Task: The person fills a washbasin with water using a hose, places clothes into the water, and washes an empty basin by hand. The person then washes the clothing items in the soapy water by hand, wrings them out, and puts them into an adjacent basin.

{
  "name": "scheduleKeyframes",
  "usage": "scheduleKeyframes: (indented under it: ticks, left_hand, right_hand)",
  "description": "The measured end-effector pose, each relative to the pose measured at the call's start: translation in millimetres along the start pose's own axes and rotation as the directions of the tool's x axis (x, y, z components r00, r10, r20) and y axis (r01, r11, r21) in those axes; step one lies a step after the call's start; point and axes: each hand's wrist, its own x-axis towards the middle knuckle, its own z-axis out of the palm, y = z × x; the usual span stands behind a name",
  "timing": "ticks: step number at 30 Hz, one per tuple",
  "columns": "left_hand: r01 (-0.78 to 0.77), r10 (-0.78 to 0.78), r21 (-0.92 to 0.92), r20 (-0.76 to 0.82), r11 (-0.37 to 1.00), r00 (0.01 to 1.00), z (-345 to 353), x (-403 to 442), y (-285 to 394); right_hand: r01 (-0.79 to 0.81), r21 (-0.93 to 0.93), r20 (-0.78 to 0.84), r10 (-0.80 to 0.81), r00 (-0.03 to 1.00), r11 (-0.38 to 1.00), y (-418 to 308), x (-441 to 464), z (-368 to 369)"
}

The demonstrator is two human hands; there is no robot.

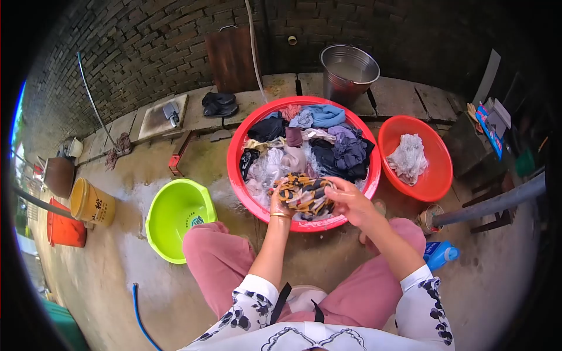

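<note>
A bunched wet cloth, patterned in black, orange and white, is gripped between my two hands above the near rim of a large red tub. My left hand, with a gold bangle at the wrist, closes on the cloth's left side. Around its right side my right hand is curled. Behind the cloth, the tub is full of soaked clothes, among them a dark navy garment, a blue one and pale pieces in suds. The underside of the cloth is hidden.
On the right, a smaller red basin holds a white cloth. A lime-green basin stands to the left. Beyond the tub is a metal bucket. A blue bottle lies by my right knee, and a blue hose crosses the floor.
</note>
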Motion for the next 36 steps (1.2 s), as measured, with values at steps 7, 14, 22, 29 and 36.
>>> scheduleKeyframes:
  ticks: [7,14,22,29,36]
  left_hand:
    - [0.208,-0.22,0.093,0.149,0.974,0.964,99.0,-30.1,12.2]
    - [0.091,-0.095,0.165,0.022,0.982,0.995,159.6,-23.3,11.8]
    - [0.007,-0.089,0.555,0.121,0.832,0.989,179.2,-39.4,6.8]
    - [0.095,-0.229,0.872,0.021,0.48,0.973,157.0,-22.0,29.6]
    - [-0.013,-0.206,0.959,0.074,0.284,0.976,120.6,-11.8,11.9]
  right_hand:
    - [0.315,-0.107,-0.167,-0.329,0.929,0.943,-17.2,53.8,-44.9]
    - [0.18,0.451,0.14,-0.269,0.953,0.874,9.3,103.1,-42.4]
    - [0.294,0.464,0.139,-0.397,0.907,0.836,-30.6,121.3,-33.2]
    - [0.317,0.101,-0.066,-0.311,0.948,0.943,-34.0,133.1,-28.2]
    - [0.318,-0.308,-0.077,-0.356,0.931,0.897,14.6,152.9,-37.4]
